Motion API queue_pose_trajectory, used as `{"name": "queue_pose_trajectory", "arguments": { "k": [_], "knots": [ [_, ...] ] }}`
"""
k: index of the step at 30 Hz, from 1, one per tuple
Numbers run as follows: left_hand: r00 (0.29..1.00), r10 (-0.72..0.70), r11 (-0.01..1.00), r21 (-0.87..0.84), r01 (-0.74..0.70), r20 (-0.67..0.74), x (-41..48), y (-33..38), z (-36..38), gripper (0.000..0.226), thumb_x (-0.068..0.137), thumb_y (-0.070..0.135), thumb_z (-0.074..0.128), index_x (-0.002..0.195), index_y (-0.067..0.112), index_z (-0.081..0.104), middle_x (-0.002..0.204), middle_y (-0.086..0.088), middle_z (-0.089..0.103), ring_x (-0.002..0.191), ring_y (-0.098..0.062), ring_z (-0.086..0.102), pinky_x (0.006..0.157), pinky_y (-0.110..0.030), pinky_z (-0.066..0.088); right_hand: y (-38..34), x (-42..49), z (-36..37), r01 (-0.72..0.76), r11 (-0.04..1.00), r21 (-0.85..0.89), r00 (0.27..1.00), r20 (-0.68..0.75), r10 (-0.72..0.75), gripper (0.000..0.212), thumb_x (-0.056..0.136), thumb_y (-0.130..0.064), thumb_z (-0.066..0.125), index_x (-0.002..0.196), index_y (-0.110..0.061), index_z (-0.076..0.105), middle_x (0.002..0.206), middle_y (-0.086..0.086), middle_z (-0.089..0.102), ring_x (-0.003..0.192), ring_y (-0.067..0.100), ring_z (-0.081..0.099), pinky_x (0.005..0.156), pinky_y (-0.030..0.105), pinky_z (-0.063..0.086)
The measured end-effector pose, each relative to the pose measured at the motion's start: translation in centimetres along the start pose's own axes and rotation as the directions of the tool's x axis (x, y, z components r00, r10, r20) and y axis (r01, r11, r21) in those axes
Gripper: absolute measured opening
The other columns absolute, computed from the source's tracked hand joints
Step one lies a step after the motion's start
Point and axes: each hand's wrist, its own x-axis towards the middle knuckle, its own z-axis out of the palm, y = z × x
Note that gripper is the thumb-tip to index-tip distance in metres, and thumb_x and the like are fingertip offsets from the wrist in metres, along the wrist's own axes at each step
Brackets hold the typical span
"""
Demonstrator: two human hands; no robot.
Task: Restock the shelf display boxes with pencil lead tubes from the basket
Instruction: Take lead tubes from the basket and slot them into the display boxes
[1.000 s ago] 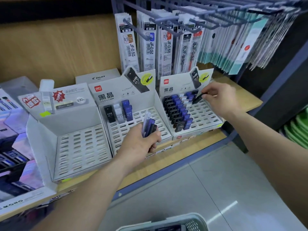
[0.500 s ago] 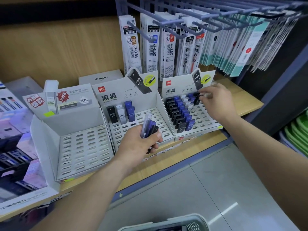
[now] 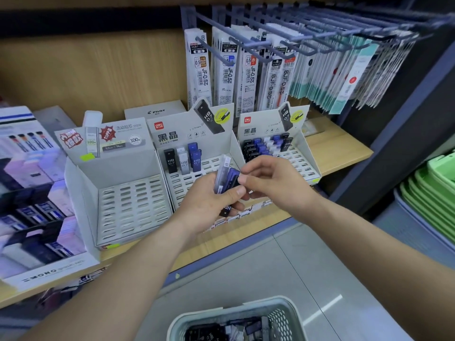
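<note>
Before the middle display box, left hand clamps fanned lead tubes while right hand pinches one; tugging may spill the others.

A pale wooden shelf is running across the middle of the frame, a wood-grain back panel rising behind it at upper left. Grey metal peg hooks are jutting out at upper right. Glossy grey floor tiles are catching a light streak at lower right.

Head camera, angled down, near shelf.
</note>
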Motion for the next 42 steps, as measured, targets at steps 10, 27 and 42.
{"name": "queue_pose_trajectory", "arguments": {
  "k": [10, 27, 42],
  "knots": [
    [0.999, -0.030, 0.999, -0.033, 0.030, 0.011, 0.3, -0.2, -0.5, 0.015, 0.099, 0.017, 0.061, 0.112, 0.010, 0.063, 0.091, -0.009, 0.076, 0.075, -0.019, 0.073, 0.066, -0.028, 0.060, 1.4, 0.7, -0.5, 0.018, 0.995, 0.094, 0.997, 0.078, -0.025, 0.017, 0.097, -0.001, 0.059, 0.109, -0.011, 0.063, 0.085, 0.008, 0.060, 0.074, 0.017, 0.061, 0.072, 0.030, 0.054],
    [0.986, -0.002, 0.996, 0.087, 0.016, -0.165, 1.8, -0.9, 0.1, 0.010, 0.100, 0.014, 0.059, 0.108, 0.011, 0.064, 0.087, -0.003, 0.075, 0.062, -0.011, 0.059, 0.052, -0.025, 0.048, 2.4, -0.4, -1.3, -0.048, 0.998, 0.047, 0.994, 0.097, 0.043, 0.052, 0.086, 0.007, 0.070, 0.129, -0.018, 0.056, 0.092, 0.015, 0.072, 0.081, 0.033, 0.075, 0.077, 0.040, 0.062],
    [0.992, -0.029, 0.977, 0.208, 0.054, -0.119, 1.7, -1.3, 0.0, 0.009, 0.100, 0.022, 0.059, 0.104, 0.024, 0.067, 0.087, 0.004, 0.075, 0.062, -0.007, 0.060, 0.053, -0.022, 0.046, 4.0, 3.8, -9.8, 0.041, 0.975, -0.219, 0.876, -0.461, -0.140, 0.019, 0.093, -0.013, 0.069, 0.090, -0.030, 0.059, 0.092, -0.003, 0.059, 0.080, 0.029, 0.071, 0.071, 0.041, 0.063]
  ]
}}
